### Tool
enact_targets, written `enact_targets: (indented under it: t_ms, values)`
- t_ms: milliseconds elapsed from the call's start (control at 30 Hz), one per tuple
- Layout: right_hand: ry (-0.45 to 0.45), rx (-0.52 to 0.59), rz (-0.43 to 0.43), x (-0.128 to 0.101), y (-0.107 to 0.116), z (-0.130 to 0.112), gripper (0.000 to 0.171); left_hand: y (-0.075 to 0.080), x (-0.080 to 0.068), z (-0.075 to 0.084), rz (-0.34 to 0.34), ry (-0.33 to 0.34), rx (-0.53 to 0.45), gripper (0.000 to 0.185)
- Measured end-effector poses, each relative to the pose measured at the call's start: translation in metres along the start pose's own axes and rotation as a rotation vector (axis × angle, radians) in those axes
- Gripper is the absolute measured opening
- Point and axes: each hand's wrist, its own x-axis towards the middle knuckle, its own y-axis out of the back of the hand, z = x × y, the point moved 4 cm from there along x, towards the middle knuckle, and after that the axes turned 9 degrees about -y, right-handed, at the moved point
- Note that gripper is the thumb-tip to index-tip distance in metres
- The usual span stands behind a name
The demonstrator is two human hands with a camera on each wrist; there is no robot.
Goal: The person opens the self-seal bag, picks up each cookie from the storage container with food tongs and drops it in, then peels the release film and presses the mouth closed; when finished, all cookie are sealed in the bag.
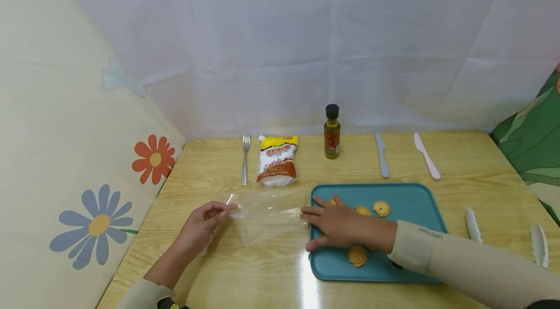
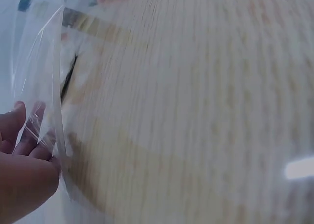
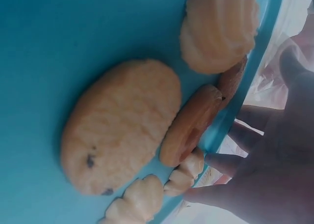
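A clear plastic bag lies flat on the wooden table, between my hands. My left hand pinches its left end; the left wrist view shows the film held between thumb and fingers. My right hand lies palm down over the left edge of a teal tray, straight fingers reaching the bag's right end. Cookies lie on the tray: a swirl and another. In the right wrist view, an oval cookie and a swirl cookie sit beside my fingers.
Along the back stand a fork, a white pouch, a small oil bottle, a grey knife and a pink knife. White tongs lie right of the tray. A flower-print panel bounds the left.
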Motion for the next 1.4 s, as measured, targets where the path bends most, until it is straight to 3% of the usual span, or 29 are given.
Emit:
enact_targets:
  t_ms: [333,567,1067,1400]
  values:
    - [0.024,0.100,0.052,-0.013,0.010,0.008,0.082,0.000,0.002,0.001,-0.016,-0.007,0.021,0.016]
    - [0.027,0.206,0.127,-0.038,0.018,0.023,0.084,-0.001,0.004,0.000,-0.030,-0.035,0.014,0.018]
    - [-0.172,0.324,0.351,-0.111,0.021,0.079,0.085,-0.001,0.003,0.001,-0.032,-0.032,0.008,0.019]
    - [-0.373,0.422,0.543,-0.169,0.000,0.138,0.098,0.000,0.005,0.002,-0.046,-0.013,0.029,0.019]
